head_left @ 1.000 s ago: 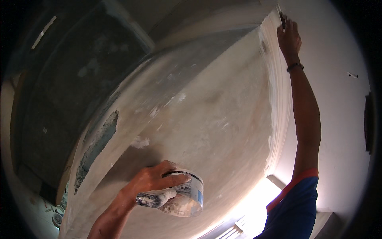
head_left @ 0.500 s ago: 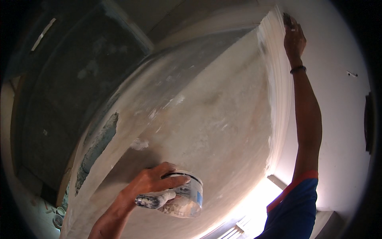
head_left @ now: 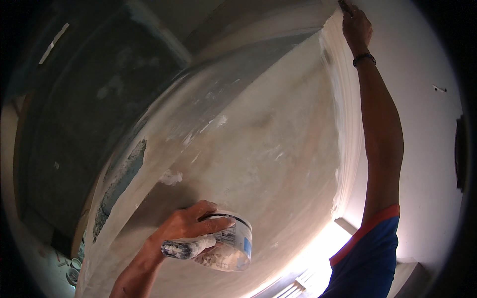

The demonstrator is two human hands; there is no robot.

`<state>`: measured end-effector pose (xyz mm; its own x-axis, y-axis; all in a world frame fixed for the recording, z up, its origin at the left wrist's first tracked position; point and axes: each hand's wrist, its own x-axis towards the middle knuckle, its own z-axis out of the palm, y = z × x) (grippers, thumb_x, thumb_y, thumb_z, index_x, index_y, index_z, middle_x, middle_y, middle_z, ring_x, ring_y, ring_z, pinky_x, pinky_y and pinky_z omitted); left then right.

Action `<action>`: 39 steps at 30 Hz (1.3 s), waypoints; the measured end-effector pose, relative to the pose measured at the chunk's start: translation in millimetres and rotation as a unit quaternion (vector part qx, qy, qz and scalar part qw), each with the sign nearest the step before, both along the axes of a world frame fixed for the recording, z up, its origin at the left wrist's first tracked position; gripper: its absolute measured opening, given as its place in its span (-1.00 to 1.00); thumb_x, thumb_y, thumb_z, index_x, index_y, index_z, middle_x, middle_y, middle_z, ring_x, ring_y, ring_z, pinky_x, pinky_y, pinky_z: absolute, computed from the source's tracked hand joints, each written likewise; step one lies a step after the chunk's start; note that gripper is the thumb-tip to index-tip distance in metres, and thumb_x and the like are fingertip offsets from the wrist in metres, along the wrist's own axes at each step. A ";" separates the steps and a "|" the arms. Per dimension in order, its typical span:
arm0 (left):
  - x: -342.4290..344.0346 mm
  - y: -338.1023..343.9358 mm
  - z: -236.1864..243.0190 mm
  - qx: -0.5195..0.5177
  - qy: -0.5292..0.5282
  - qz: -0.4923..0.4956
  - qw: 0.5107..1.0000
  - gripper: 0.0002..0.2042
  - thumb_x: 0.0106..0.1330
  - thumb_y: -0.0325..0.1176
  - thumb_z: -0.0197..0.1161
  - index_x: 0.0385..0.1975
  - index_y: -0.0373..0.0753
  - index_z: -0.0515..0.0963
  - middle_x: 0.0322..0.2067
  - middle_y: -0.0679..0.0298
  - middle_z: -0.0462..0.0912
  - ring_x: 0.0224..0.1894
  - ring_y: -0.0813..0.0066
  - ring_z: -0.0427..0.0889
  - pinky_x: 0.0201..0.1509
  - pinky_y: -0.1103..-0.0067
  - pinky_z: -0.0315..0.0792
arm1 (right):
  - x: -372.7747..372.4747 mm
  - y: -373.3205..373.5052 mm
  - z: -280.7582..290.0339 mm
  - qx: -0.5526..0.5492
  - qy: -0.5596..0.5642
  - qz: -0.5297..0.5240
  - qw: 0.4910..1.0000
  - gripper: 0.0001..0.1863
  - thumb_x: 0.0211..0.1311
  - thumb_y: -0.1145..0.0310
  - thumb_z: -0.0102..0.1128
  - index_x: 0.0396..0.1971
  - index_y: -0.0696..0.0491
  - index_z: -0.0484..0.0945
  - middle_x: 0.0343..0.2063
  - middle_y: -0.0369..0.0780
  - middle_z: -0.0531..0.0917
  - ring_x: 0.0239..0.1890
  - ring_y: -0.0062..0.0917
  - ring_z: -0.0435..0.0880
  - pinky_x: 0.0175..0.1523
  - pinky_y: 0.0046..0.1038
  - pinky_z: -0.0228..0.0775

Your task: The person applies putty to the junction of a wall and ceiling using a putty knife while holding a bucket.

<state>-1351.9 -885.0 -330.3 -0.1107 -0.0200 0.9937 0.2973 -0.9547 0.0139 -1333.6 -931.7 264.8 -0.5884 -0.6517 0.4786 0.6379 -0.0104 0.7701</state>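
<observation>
My left hand [head_left: 186,223] grips a clear plastic tub [head_left: 242,251] by its rim, fingers closed over the edge. Pale paste smears the inside of the tub. A dark, paste-spotted tool handle [head_left: 178,250] juts from it below my fingers; its working end is hidden. High at the upper right, my raised right hand [head_left: 357,29] is closed round a small dark-handled tool [head_left: 345,6], cut off by the picture's edge, so its kind does not show. That hand is beside the white moulding [head_left: 344,99] along the top of the plastered wall [head_left: 263,144].
A ragged recess [head_left: 121,184] breaks the plaster at left. Beyond stands a dark grey wall [head_left: 89,114]. Small containers [head_left: 73,273] sit on the floor at lower left. Bright light enters through an opening [head_left: 318,253] at lower right. The pale ceiling [head_left: 422,149] spans the right.
My right hand has moved up and slightly left along the moulding, taking its tool to the picture's top edge. My left hand and the tub have shifted only slightly.
</observation>
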 end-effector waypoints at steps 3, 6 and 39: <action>-0.3 -0.5 1.1 -0.005 0.005 0.005 1.000 -0.50 -0.01 -0.28 0.55 0.03 0.02 0.67 -0.16 0.14 0.64 -0.25 0.31 0.75 -0.21 0.45 0.70 | 22.4 9.1 26.8 0.015 0.042 -0.033 0.998 -0.56 0.33 0.12 0.13 0.20 -0.23 0.54 0.07 -0.23 0.66 0.11 -0.25 0.63 0.21 -0.25 0.45; 0.2 -0.8 3.6 -0.002 0.011 0.026 1.000 -0.50 -0.02 -0.26 0.57 0.01 0.01 0.67 -0.16 0.15 0.64 -0.26 0.31 0.75 -0.22 0.45 0.70 | 46.0 19.1 33.4 0.021 0.057 -0.048 0.997 -0.55 0.34 0.11 0.10 0.21 -0.22 0.54 0.09 -0.18 0.65 0.10 -0.22 0.63 0.20 -0.22 0.45; 1.1 6.7 1.0 0.026 -0.001 0.020 0.999 -0.54 0.07 -0.20 0.53 0.03 0.01 0.66 -0.17 0.17 0.63 -0.28 0.30 0.73 -0.24 0.44 0.70 | 7.0 -11.6 11.4 0.003 0.003 0.035 0.999 -0.71 0.33 0.38 0.04 -0.02 0.08 0.60 -0.03 -0.03 0.65 0.03 -0.05 0.58 0.19 -0.09 0.40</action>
